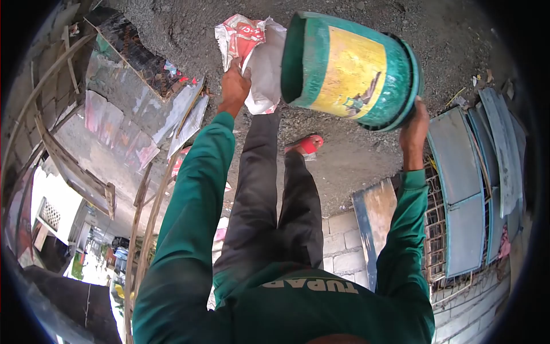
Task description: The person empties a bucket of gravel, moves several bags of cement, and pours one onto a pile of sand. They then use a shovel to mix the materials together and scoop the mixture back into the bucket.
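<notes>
My left hand [235, 86] pinches the edge of a white sack with red print [265, 69], which hangs in front of my legs. A green bucket with a yellow label [350, 71] is tilted on its side, its mouth facing the sack. At the bucket's base, my right hand [415, 129] holds the rim from below; part of its fingers is hidden behind the bucket. The inside of the bucket looks dark, and its contents cannot be made out. What the sack holds is hidden too.
Gravelly ground [344, 166] lies around my feet, one in a red slipper [311, 144]. Sheet metal and wooden poles [150, 221] stand at the left. Blue-grey panels [458, 166], a wooden board [375, 215] and a block wall [344, 243] are at the right.
</notes>
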`<state>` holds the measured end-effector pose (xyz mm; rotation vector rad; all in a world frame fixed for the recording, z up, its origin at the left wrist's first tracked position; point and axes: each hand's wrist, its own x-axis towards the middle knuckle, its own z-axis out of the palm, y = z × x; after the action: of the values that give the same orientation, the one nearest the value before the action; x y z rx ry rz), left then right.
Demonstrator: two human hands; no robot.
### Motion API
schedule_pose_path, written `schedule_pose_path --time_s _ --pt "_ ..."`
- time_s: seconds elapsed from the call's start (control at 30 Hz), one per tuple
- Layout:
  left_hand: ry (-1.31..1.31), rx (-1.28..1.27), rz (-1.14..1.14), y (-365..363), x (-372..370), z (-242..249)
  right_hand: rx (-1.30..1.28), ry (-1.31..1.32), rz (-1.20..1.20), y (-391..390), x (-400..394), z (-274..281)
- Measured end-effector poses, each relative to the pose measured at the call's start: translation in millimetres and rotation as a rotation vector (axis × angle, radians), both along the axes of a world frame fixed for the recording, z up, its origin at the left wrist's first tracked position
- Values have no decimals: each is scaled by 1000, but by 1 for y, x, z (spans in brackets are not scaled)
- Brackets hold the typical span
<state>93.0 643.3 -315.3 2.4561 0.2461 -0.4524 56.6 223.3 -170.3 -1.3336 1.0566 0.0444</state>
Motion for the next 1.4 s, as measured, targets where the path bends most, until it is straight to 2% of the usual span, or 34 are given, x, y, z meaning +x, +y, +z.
schedule_pose_path --time_s 0.03,0.07,0.1,0.17,0.23,0.27,0.3,0.33,0.37,0.4,0.43,0.47,0.5,0.57,0.63,0.7,0.77,0.83,0.87,0.93,0.97,1.07,1.17,1.2,1.27,1.3,1.37,1.4 --pt "20 -12 8 0 1 -1 48 8 27 14 -8 -16" --pt "-118 -44 24 2 -1 -9 22 73 84 31 -12 -30" --pt "-123 -41 15 4 2 -6 -4 136 140 48 -14 -45" --pt "-148 -134 14 9 9 2 -269 204 398 75 -16 -83" --pt "-151 -97 15 15 7 -1 -245 227 333 100 -13 -117" --pt "-94 -172 27 17 6 2 -226 254 278 112 -7 -127" --pt "-35 -249 39 20 2 2 -120 197 284 124 -2 -128" --pt "-79 -212 25 21 0 2 -22 135 284 134 3 -125" --pt "-131 -186 12 19 -3 -5 -18 132 327 144 2 -131" --pt "-134 -169 125 24 -8 -11 -19 125 371 152 4 -131" --pt "-141 -157 242 31 -4 -13 -15 115 461 160 16 -105" --pt "-84 -38 252 34 6 -4 -7 114 554 167 22 -76" --pt "-13 87 262 40 12 7 -15 90 623 170 18 -71" --pt "13 81 329 48 27 13 -42 55 697 174 19 -53" --pt "43 80 390 49 33 19 46 34 738 183 32 -16" --pt "-159 -263 320 37 38 25 -21 -19 694 195 35 -20" --pt "-167 -429 208 16 34 39 -79 -57 644 200 37 -27" --pt "65 -320 38 -1 36 71 -111 40 474 201 48 -31" --pt "52 -326 30 -9 37 78 -121 28 467 201 49 -34" --pt "219 -539 44 -29 40 86 -14 95 357 197 40 -38" --pt "215 -544 28 -39 47 96 -21 89 343 199 33 -34" --pt "174 -608 125 -75 77 147 -295 -55 464 216 13 -18" --pt "253 -589 73 -101 71 180 -482 -147 512 211 12 -17" --pt "248 -586 55 -107 63 185 -214 -135 299 196 20 -12" --pt "493 -703 74 -123 52 191 480 -204 -292 165 42 7" --pt "489 -698 54 -136 53 195 480 -218 -308 154 50 22" --pt "392 -776 8 -164 62 199 526 -224 -605 130 74 46" --pt "445 -809 -49 -176 72 199 447 -215 -684 121 85 60"
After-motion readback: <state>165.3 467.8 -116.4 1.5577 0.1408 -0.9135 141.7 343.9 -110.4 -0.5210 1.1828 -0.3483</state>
